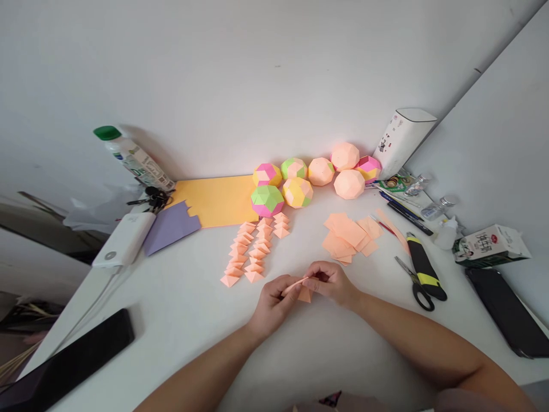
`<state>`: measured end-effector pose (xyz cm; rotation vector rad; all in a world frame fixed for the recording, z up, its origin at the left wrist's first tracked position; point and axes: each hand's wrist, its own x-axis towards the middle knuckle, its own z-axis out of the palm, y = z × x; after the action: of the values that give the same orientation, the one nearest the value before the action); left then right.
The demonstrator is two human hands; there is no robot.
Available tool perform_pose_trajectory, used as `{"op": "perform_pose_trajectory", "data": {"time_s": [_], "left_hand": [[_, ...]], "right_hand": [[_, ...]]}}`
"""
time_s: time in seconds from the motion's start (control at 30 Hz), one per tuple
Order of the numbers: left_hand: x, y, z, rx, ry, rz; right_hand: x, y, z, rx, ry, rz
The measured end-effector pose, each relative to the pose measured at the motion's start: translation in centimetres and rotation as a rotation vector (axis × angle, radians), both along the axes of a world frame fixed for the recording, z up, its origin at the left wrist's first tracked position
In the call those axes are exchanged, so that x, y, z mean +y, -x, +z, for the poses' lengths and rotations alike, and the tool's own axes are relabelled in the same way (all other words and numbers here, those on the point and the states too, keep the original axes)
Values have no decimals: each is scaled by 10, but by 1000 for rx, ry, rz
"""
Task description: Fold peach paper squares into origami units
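Observation:
Near the front middle of the table, my left hand [277, 301] and my right hand [332, 283] pinch one piece of peach paper [305, 294] between them. Its folds are partly covered by my fingers. Just beyond my left hand, rows of folded peach paper units [257, 252] overlap one another. Flat peach paper pieces [347, 233] lie in a loose pile past my right hand. Several faceted paper balls [268, 200] in pink, green, yellow and peach sit against the wall.
Orange card [223, 200] and purple card [171, 229] lie at back left, near a bottle [137, 157], keys [155, 197] and a white power bank [124, 240]. On the right are scissors [415, 281], a cutter [424, 266], pens [405, 212], a milk carton [491, 245] and a phone [506, 309].

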<state>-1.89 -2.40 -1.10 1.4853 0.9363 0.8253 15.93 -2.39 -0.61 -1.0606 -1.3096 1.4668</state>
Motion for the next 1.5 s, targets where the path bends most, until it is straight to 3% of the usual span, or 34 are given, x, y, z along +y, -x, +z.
{"op": "perform_pose_trajectory", "data": {"time_s": [1.03, 1.33, 1.5], "left_hand": [[-1, 1, 0, 25, -15, 12], [0, 1, 1, -1, 94, 41], [1, 0, 4, -6, 125, 39]], "right_hand": [[0, -1, -3, -20, -55, 13], [-3, -3, 0, -43, 36, 25], [-4, 0, 5, -125, -46, 11]]}}
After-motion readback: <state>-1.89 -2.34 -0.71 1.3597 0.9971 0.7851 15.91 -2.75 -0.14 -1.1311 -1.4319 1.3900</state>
